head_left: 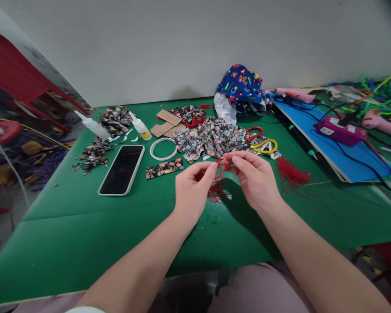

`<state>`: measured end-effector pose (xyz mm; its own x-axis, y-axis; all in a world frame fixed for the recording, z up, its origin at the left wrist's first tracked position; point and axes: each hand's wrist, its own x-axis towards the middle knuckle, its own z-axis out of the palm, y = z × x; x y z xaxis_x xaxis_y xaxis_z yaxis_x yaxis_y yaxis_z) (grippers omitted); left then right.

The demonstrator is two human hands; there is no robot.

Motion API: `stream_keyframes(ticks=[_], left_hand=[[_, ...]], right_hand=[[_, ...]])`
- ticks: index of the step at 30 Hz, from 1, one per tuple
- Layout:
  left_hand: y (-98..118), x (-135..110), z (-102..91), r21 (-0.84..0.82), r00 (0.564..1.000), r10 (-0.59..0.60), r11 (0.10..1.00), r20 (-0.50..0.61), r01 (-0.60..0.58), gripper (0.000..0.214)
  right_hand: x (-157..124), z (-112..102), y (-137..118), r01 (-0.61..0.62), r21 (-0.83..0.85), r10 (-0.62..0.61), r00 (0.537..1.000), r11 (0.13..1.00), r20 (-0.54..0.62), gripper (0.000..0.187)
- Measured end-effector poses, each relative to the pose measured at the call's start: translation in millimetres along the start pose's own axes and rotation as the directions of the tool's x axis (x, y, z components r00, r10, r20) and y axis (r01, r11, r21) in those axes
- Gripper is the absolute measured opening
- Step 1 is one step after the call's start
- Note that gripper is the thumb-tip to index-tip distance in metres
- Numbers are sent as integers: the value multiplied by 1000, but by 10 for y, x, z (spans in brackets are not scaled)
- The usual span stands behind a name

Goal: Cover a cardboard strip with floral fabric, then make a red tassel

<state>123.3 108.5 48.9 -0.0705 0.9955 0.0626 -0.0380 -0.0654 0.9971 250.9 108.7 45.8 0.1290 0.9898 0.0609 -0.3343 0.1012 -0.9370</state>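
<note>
My left hand (pixel 193 188) and my right hand (pixel 252 178) meet over the middle of the green table (pixel 84 226). Both pinch a tangle of red thread (pixel 217 187) that hangs down between them to the tabletop. Just beyond my fingers lies a crumpled piece of floral fabric (pixel 208 138). A red tassel (pixel 291 174) lies on the table to the right of my right hand.
A black phone (pixel 122 169), a white ring (pixel 163 149), a floral fabric strip (pixel 164 168), glue bottles (pixel 141 127), cardboard pieces (pixel 165 123) and fabric scraps (pixel 94 154) lie left. Red and yellow scissors (pixel 262 140), blue patterned cloth (pixel 241 84), a blue board (pixel 339 148) with a glue gun sit right.
</note>
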Motion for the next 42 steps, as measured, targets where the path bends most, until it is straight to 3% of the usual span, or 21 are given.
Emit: stream_keyframes(ticks=[34,42], left_hand=[[19,1,9,-35,999,-37,999,1,37,14],[13,1,9,-42,999,-52,998,1,52,15]], right_hand=[[6,-8,22,-72,46,70,996,996,55,4],[12,-33,42,-49,-9,49,997,999,54,7]])
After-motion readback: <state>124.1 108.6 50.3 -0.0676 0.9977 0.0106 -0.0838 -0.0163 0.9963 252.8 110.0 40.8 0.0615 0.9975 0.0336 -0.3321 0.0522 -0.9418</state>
